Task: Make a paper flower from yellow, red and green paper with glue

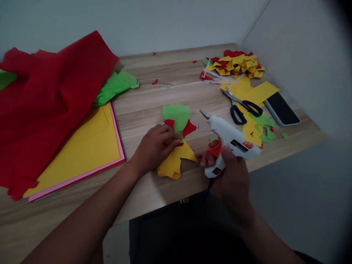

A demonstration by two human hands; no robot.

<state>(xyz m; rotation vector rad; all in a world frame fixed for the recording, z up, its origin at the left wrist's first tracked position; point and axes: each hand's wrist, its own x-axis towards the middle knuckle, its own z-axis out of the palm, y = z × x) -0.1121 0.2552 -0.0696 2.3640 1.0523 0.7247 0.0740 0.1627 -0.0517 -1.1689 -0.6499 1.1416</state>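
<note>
My right hand [231,179] grips a white glue gun [227,132] by its handle, fingers at the orange trigger. Its metal nozzle points up and left, above the table. My left hand [158,146] pinches at the middle of a paper piece, where a small red bit shows by the fingertips. This piece has a green paper part [177,116] at the top, red pointed bits [189,128] at the sides and a yellow cut paper part [172,165] below. The nozzle is apart from the paper. My left fingertips partly hide where the colours meet.
At the left, red crepe paper [55,84] and green crepe paper [117,86] lie over a stack of coloured sheets [101,146]. Scissors [239,104], a phone [283,109], yellow paper [264,93] and a pile of folded yellow pieces [239,65] lie at the right, near the wall.
</note>
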